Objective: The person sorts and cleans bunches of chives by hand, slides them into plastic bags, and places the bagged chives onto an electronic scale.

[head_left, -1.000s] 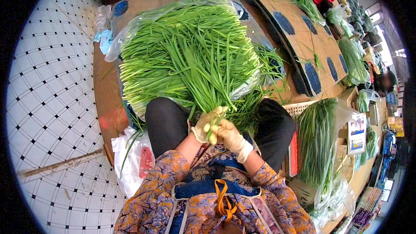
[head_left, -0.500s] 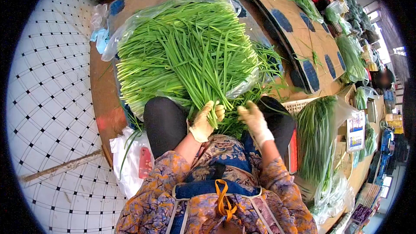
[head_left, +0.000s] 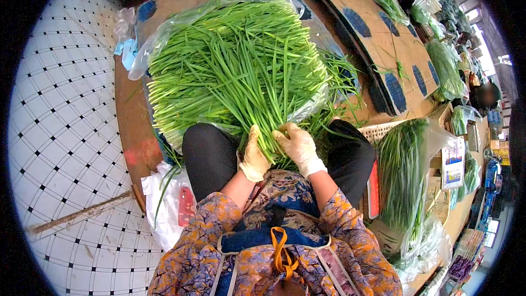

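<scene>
A large heap of garlic chives point(head_left: 192, 60) lies in front of me on a clear plastic sheet point(head_left: 143, 55), pale stem ends toward the sides. My left hand point(head_left: 254, 156), in a pale glove, is closed around the lower ends of a loose bunch of garlic chives point(head_left: 264, 141), whose leaves fan out over the heap. On the other side of that bunch, my right hand point(head_left: 298, 149), also gloved, has its thumb and fingers pinched at the stems. Its fingertips are partly hidden. Loose green trimmings lie between my knees below the hands.
At right, a plastic-wrapped bundle of long greens point(head_left: 402, 170) stands beside a cream basket point(head_left: 378, 130). A cardboard panel point(head_left: 378, 38) with blue patches lies beyond. A white bag point(head_left: 161, 197) with a red phone point(head_left: 186, 206) is at left. Other people sit at the upper right.
My right hand has moved left and in toward the bunch, now touching its stems. My left hand keeps hold and has shifted only slightly.
</scene>
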A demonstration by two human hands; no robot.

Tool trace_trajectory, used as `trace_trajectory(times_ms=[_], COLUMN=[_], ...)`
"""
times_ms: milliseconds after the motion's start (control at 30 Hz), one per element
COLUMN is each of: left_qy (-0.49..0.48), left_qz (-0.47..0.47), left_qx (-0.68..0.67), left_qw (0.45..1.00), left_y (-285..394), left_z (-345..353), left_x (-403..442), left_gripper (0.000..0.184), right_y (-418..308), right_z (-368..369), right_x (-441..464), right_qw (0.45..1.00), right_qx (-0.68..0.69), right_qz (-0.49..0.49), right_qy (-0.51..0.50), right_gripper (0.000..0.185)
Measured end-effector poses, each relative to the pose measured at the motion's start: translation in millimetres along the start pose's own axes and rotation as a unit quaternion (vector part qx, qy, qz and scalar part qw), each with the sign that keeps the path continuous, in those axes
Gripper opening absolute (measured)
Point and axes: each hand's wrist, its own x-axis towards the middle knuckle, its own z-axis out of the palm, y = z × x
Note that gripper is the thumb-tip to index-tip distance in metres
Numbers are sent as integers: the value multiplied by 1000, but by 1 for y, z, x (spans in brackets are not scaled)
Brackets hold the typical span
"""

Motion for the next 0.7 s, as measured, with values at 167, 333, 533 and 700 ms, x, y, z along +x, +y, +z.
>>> trace_trajectory(times_ms=[167, 333, 533, 700], left_qy=[1, 62, 115, 160], left_qz=[3, -12, -61, -12], left_qx=[35, -15, 9, 123], left_qw=[999, 998, 991, 979], left_y=[-3, -4, 3, -3], left_z=[-14, -6, 8, -5], left_x=[1, 0, -5, 0], left_gripper=[46, 37, 24, 18], right_y=[-13, -18, -7, 15], right_z=[5, 5, 21, 0], right_x=[25, 13, -37, -50], right_qw=[999, 993, 918, 813], right_qx=[-35, 118, 394, 569], right_qz=[-11, 2, 47, 82], right_qy=[-11, 12, -24, 96], right_gripper=[31, 17, 15, 13])
